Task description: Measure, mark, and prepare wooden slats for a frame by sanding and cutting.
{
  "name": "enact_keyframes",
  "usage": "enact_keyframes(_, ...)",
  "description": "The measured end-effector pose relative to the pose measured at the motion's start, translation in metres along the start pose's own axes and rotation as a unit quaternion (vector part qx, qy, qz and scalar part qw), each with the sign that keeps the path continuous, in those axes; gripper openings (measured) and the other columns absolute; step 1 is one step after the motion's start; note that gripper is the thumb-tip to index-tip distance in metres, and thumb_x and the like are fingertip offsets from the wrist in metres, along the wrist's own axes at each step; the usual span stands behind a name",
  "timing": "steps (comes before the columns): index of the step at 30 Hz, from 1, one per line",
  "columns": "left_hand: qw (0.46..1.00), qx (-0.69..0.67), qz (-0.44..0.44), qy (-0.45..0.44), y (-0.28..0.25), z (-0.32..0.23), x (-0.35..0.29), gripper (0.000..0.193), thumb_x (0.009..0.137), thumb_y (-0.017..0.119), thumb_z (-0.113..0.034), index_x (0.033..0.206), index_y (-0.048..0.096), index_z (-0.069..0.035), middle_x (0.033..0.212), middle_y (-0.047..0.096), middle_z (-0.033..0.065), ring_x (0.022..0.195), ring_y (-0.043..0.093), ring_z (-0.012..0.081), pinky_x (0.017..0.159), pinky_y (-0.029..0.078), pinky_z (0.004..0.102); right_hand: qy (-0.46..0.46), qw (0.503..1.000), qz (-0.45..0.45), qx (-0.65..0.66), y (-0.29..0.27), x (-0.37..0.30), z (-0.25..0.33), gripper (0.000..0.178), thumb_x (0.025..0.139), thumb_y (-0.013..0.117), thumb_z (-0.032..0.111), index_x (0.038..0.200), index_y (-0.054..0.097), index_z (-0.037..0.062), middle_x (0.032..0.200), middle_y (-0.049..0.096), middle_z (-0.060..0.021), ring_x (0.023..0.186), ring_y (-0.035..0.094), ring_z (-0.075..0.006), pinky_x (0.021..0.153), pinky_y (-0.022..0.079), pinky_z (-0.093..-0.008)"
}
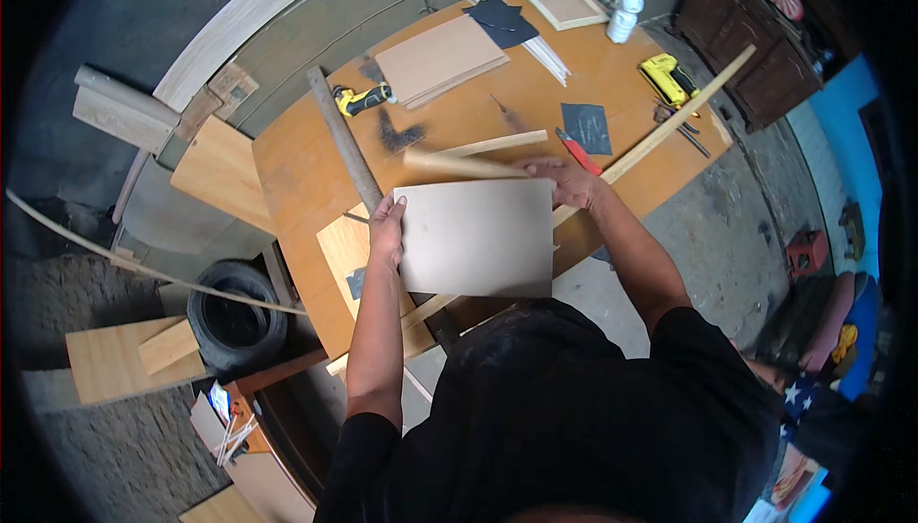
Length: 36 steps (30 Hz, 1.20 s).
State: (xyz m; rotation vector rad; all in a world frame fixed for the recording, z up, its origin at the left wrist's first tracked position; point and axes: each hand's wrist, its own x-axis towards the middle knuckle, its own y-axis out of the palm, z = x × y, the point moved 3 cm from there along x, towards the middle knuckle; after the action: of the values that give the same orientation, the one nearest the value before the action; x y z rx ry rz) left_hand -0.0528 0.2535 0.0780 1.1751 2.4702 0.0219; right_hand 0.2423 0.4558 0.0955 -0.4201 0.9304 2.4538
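On the table [287,169], brown sheets [440,56] and a yellow tool [361,100] are laid out. Over its near edge, the board [475,241] is pinched at its left edge by the left hand [385,228]. The right hand [568,182] is curled by the far right corner, beside a blurred strip [469,165]; whether either is gripped there cannot be told.
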Motion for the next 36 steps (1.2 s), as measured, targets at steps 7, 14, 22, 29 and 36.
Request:
enact_keyframes(7,0.963,0.064,-0.261,-0.026,-0.024,0.010,0.017,0.015,0.094,0.063,-0.016,0.097,0.068,-0.002,0.089,0.065,0.0016,0.081,0.055,0.0109,0.076,0.045,0.0267,-0.192,0.913,-0.076,-0.353,-0.067,0.061,0.050,0.038,0.093,0.061,0.003,0.131,0.057,0.0023,0.122,0.064,-0.0087,0.113,0.061,-0.0194,0.099,0.047,-0.0312)
enact_keyframes(14,0.932,0.084,-0.350,-0.049,-0.004,0.017,0.026,0.023,0.091,0.063,-0.014,0.105,0.067,0.004,0.089,0.065,0.0067,0.083,0.057,0.0159,0.078,0.046,0.0299,-0.306,0.776,-0.106,-0.541,-0.074,0.099,0.065,0.045,0.084,0.068,0.002,0.126,0.064,0.0151,0.124,0.066,-0.0106,0.116,0.061,-0.0290,0.101,0.047,-0.0369)
enact_keyframes(22,0.921,0.007,-0.388,0.015,-0.090,0.002,-0.062,0.030,0.096,0.052,-0.012,0.122,0.059,0.001,0.097,0.063,0.0040,0.086,0.058,0.0132,0.076,0.049,0.0301,-0.302,0.686,-0.103,-0.654,-0.093,0.114,0.016,0.046,0.081,0.064,0.006,0.125,0.062,0.0167,0.130,0.063,-0.0058,0.124,0.055,-0.0278,0.109,0.035,-0.0432)
enact_keyframes(29,0.902,-0.178,-0.394,-0.003,-0.110,0.031,-0.127,0.035,0.104,0.038,-0.016,0.133,0.048,0.001,0.134,0.055,0.0146,0.122,0.054,0.0272,0.106,0.041,0.0419,-0.306,0.658,-0.060,-0.685,-0.068,0.102,0.017,0.050,0.078,0.065,0.006,0.127,0.061,0.0171,0.129,0.061,-0.0038,0.123,0.053,-0.0256,0.110,0.031,-0.0455)
enact_keyframes(36,0.885,-0.176,-0.429,0.040,-0.094,0.036,-0.125,0.033,0.103,0.035,-0.011,0.131,0.049,0.000,0.131,0.056,0.0134,0.120,0.055,0.0275,0.104,0.042,0.0424,-0.306,0.660,0.017,-0.686,-0.048,0.096,-0.007,0.051,0.075,0.066,0.005,0.125,0.061,0.0108,0.127,0.060,-0.0089,0.122,0.051,-0.0294,0.108,0.034,-0.0452)
